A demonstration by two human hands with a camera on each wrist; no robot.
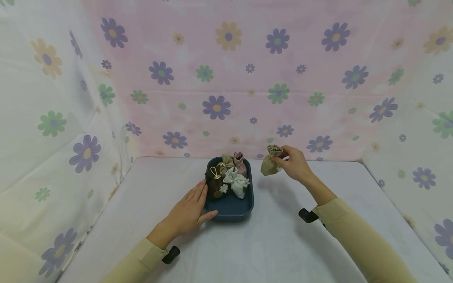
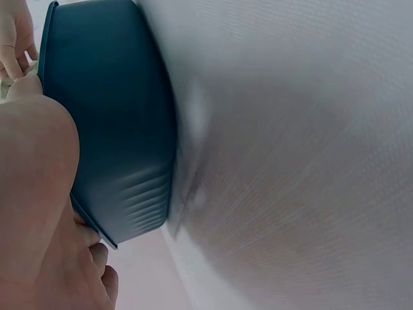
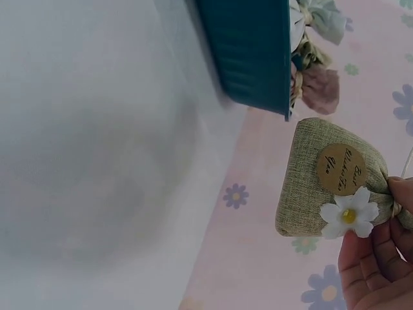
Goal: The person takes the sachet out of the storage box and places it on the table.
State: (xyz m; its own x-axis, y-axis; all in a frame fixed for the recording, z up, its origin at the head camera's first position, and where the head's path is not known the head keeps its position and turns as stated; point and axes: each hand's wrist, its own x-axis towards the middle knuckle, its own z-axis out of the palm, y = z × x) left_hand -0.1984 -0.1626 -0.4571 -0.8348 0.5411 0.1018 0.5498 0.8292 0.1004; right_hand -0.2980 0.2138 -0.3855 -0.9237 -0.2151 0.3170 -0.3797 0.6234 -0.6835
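Right hand [image 1: 295,164] holds a green cloth sachet [image 1: 269,166] in the air beside a dark blue bin [image 1: 230,209]

We look down on a person's two hands over a white table [image 1: 141,204]. The right hand pinches the green sachet at its gathered neck, between thumb and fingers. The sachet hangs above the table, to the right of the bin's far end and apart from it. From the right wrist we see its woven cloth, a white artificial flower [image 3: 349,215] with a yellow centre, and a round brown tag [image 3: 341,169] whose sideways lettering reads "Best Wishes For You".

The left hand [image 1: 187,212] lies at the bin's left side, fingers fairly straight and close together along the rim, thumb spread away toward the near edge. We see no sachet in it.

Inside the bin we count four sachets crowded toward the far end: a brown one [image 1: 214,188] at the left, an olive one [image 1: 227,160] behind it, a pink one [image 1: 241,166] in the far right corner and a white one [image 1: 238,184] in front of that. The near part of the bin's floor is bare.

Both arms wear pale yellow-green sleeves [image 1: 357,236]. Behind the table we see a pink cloth [image 1: 159,114] printed with purple, green and orange flowers.
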